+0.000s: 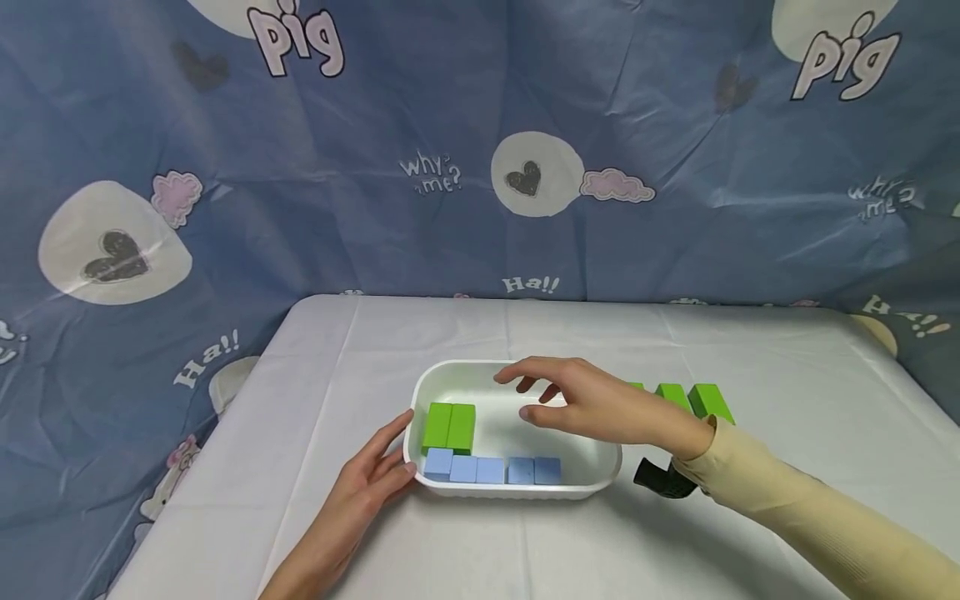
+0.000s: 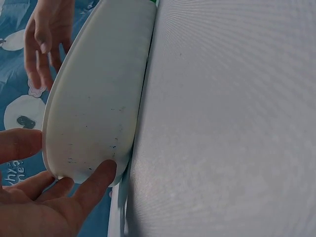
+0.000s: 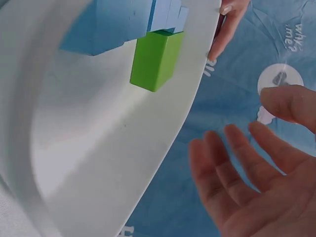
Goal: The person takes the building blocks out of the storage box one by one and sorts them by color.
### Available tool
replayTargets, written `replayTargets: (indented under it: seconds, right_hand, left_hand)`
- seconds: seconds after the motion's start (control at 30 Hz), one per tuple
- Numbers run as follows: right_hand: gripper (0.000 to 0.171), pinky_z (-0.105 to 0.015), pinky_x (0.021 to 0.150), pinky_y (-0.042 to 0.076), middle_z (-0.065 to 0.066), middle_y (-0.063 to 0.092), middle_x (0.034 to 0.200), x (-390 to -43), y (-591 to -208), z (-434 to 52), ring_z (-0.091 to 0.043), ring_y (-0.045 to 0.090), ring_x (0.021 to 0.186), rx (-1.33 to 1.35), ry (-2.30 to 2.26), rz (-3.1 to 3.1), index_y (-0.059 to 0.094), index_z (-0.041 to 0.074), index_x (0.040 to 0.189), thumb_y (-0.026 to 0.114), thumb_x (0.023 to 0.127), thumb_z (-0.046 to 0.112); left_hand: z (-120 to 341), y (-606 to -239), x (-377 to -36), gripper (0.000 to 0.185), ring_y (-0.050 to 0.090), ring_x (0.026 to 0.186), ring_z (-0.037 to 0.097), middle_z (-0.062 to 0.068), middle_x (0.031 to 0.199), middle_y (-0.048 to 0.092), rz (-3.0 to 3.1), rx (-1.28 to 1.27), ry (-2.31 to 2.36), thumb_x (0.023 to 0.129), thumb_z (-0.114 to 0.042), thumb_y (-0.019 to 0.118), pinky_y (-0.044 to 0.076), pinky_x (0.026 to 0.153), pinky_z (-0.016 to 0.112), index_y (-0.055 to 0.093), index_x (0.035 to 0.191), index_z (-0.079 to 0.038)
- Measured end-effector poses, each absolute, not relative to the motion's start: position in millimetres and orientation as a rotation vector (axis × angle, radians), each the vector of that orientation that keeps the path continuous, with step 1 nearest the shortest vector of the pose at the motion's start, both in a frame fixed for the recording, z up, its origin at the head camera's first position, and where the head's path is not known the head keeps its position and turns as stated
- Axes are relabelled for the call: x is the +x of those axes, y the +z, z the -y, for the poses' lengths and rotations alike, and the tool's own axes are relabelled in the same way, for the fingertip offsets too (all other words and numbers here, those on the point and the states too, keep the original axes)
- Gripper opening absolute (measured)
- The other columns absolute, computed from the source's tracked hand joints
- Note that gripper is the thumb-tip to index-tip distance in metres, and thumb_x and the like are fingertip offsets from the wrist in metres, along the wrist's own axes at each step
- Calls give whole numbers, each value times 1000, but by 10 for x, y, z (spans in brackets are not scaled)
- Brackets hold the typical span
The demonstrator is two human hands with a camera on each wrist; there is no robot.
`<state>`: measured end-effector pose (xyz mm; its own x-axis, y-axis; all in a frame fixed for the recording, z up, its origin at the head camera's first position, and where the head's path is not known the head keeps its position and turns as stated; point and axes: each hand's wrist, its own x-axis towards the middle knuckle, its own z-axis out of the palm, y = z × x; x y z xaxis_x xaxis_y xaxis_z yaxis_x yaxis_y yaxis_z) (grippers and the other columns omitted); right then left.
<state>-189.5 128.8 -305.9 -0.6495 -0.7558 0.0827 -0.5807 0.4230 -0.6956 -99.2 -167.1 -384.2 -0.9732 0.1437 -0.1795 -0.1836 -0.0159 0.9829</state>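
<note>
White tray [image 1: 517, 492] on the table [image 1: 787, 358], holding 2 green blocks [image 1: 448, 427] and 5 blue blocks [image 1: 491, 469]. My left hand [image 1: 367, 487] rests flat-fingered against the tray's left end. My right hand [image 1: 581, 404] hovers above the tray, fingers relaxed, holding nothing.

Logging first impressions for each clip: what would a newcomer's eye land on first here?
The white tray mid-table, with two green blocks at its left end and a row of blue blocks along its near wall. The right hand hovers open above it, while the left hand touches its left corner. More green blocks stand on the table behind the right wrist.
</note>
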Motion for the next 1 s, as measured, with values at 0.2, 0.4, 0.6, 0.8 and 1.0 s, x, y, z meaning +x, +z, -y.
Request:
replayTargets:
  seconds: [0.2, 0.4, 0.6, 0.8, 1.0]
  right_hand:
    - [41, -28, 89, 53, 13, 58, 129, -1952, -3006, -1193, -6, 57, 109, -1218, -1077, -2431, 58, 19, 133, 66, 94, 10]
    - [39, -28, 90, 52, 13, 58, 128, -2021, -2986, -1114, -5, 57, 110, -1213, -1087, -2413, 58, 20, 133, 65, 96, 13]
    - [39, -25, 90, 51, 12, 59, 125, -2125, -3025, -984, -5, 57, 109, -1248, -1051, -2384, 58, 18, 134, 64, 96, 13]
    - [39, -26, 91, 51, 6, 60, 128, -2236, -3128, -836, -9, 58, 112, -1341, -930, -2394, 57, 13, 135, 62, 96, 14]
    - [40, -34, 92, 52, -4, 60, 129, -2335, -3249, -719, -16, 58, 113, -1391, -896, -2364, 57, 6, 135, 62, 96, 13]
  left_hand:
    - [1674, -3848, -985, 62, 48, 131, 26, 18, 147, 44, -2030, -45, 2092, 95, -9, 62, 47, 100, 31, 39, 151, -23]
    - [1682, -3851, -989, 61, 49, 129, 26, 19, 144, 47, -2005, -30, 2105, 95, -9, 62, 47, 99, 31, 38, 150, -23]
    - [1694, -3843, -999, 61, 50, 128, 26, 19, 143, 48, -1998, -27, 2104, 96, -9, 62, 48, 99, 31, 38, 150, -24]
    - [1700, -3844, -1001, 61, 49, 129, 26, 19, 144, 47, -1982, -23, 2109, 96, -9, 61, 47, 99, 31, 38, 151, -24]
    - [1703, -3840, -1007, 61, 48, 131, 27, 18, 146, 45, -1969, -23, 2105, 97, -9, 61, 47, 100, 32, 37, 151, -24]
